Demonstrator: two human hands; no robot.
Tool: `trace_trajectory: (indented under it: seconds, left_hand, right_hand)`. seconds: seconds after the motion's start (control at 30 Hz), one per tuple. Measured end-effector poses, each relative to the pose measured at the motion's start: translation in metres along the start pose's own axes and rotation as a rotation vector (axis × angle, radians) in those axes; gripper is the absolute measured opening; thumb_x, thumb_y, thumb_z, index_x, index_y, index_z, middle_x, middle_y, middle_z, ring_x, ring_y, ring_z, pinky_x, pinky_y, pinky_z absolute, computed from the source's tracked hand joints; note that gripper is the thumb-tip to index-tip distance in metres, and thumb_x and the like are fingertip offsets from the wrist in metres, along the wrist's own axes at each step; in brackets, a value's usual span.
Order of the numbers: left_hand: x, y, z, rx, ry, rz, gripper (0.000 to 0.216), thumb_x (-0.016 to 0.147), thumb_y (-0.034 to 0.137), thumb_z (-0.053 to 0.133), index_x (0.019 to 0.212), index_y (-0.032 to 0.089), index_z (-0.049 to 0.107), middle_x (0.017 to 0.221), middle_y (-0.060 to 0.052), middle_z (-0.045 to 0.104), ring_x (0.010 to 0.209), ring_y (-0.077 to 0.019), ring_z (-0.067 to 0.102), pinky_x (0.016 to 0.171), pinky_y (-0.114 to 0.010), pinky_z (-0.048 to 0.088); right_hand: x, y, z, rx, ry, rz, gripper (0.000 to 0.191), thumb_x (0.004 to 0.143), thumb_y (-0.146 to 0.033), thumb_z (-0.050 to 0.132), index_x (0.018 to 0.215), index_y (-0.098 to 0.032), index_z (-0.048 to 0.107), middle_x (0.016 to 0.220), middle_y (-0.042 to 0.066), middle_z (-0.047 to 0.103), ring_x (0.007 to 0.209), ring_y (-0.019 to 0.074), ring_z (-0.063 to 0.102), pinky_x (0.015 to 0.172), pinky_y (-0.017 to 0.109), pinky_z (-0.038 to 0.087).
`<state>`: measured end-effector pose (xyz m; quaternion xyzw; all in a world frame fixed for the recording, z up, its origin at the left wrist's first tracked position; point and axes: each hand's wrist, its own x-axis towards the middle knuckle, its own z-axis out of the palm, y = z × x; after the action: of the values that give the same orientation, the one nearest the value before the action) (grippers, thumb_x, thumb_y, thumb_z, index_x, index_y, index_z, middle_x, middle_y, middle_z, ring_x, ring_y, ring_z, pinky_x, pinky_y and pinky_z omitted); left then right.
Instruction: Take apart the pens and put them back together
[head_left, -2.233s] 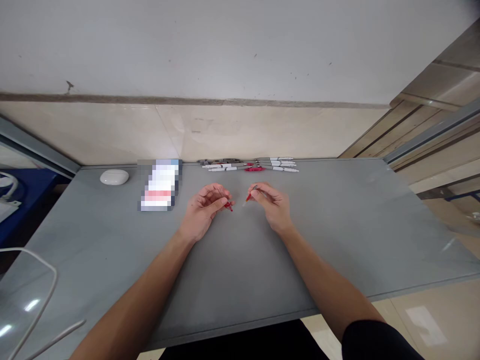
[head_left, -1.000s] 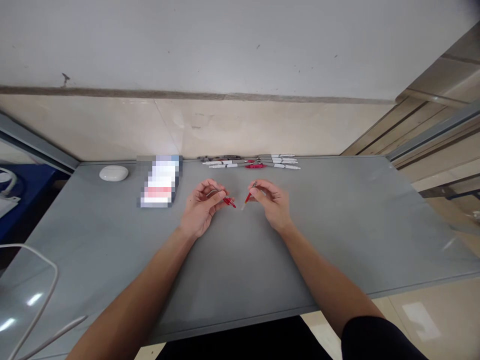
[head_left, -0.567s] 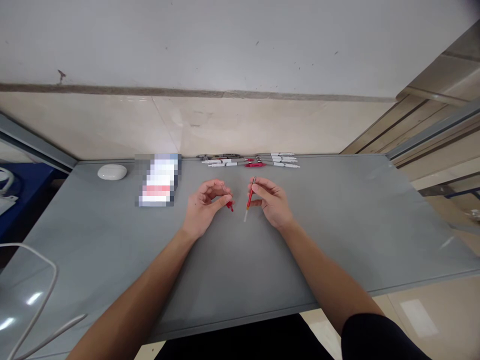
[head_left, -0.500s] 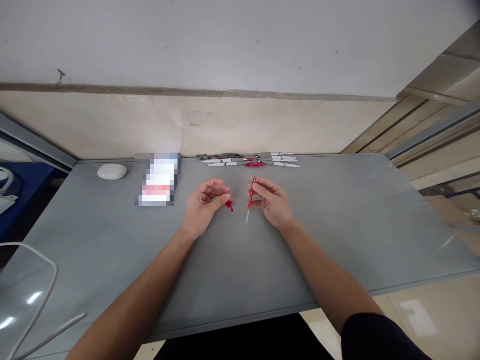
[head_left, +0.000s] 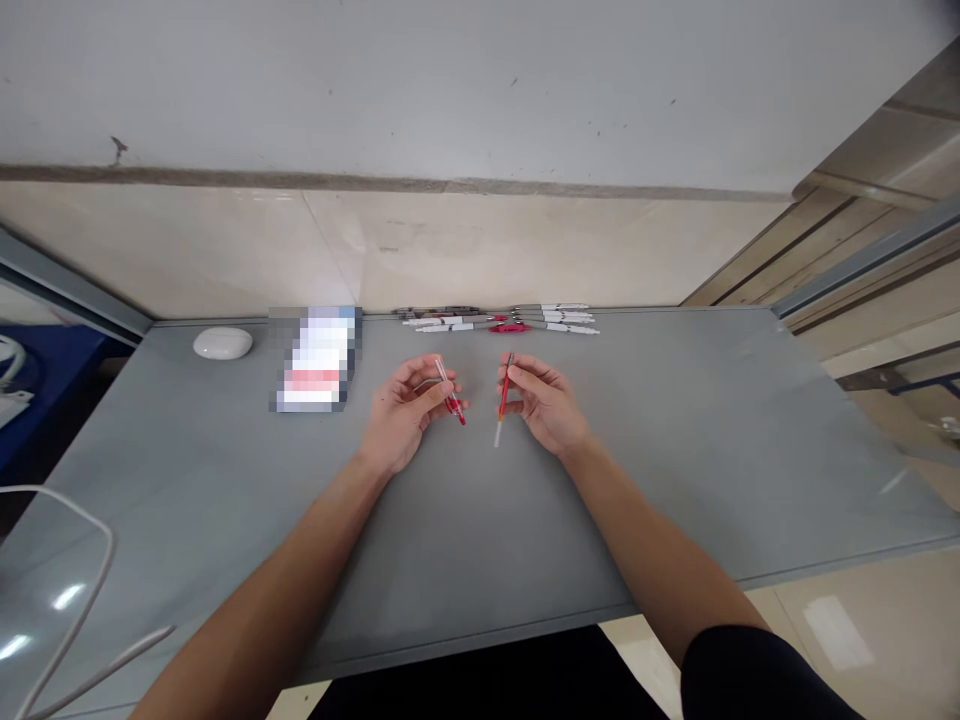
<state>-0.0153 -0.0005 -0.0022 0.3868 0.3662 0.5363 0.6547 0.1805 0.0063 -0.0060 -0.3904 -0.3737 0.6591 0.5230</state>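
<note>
Between the thumb and fingers of my left hand (head_left: 405, 410) is a pen barrel (head_left: 452, 400), clear at its upper end and red at its lower end. It tilts down to the right. My right hand (head_left: 549, 405) pinches a red pen refill (head_left: 502, 400) with a dark tip at the top and a pale, clear lower end. The refill slants nearly upright, its lower end pointing toward me. The two parts are held apart, a short gap between them, above the grey table (head_left: 480, 540).
Along the wall at the back lie several white and grey pens (head_left: 559, 318), dark pens (head_left: 439, 310) and red pen parts (head_left: 510, 328). A blurred phone (head_left: 319, 360) and a white oval case (head_left: 223, 343) are at the left. A white cable (head_left: 105, 575) hangs at the near left.
My left hand has turned the pen barrel, so more of its clear upper part shows. My right hand holds the refill almost still.
</note>
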Motion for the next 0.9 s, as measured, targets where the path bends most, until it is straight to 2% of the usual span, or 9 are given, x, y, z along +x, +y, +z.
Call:
trace_trajectory:
  seconds: [0.3,0.53,0.9]
  left_hand:
    - [0.0012,0.0010,-0.0019,-0.063,-0.045,-0.077,0.030,0.076,0.020,0.074,0.104,0.021,0.065,0.096,-0.003,0.064,0.085,-0.0169,0.064,0.086,-0.049,0.057]
    - [0.0009,0.0012,-0.0024,-0.082,-0.046,-0.091,0.028,0.076,0.018,0.074,0.103,0.020,0.065,0.096,-0.002,0.064,0.085,-0.0169,0.064,0.087,-0.051,0.057]
    - [0.0015,0.0028,-0.0019,-0.115,-0.049,-0.066,0.023,0.075,0.016,0.074,0.094,0.020,0.062,0.091,0.000,0.063,0.086,-0.0158,0.063,0.090,-0.049,0.055]
  right_hand:
    - [0.0009,0.0038,0.0045,-0.148,0.201,-0.138,0.025,0.067,-0.040,0.076,0.086,-0.026,0.069,0.089,0.001,0.065,0.076,0.0147,0.061,0.063,0.033,0.061]
    - [-0.0015,0.0046,0.0086,-0.178,0.193,-0.170,0.024,0.067,-0.040,0.076,0.085,-0.025,0.071,0.086,0.000,0.065,0.076,0.0141,0.061,0.061,0.032,0.062]
    - [0.0033,0.0047,0.0028,-0.142,0.274,-0.142,0.028,0.064,-0.041,0.077,0.086,-0.024,0.070,0.087,0.001,0.066,0.074,0.0146,0.062,0.059,0.032,0.060]
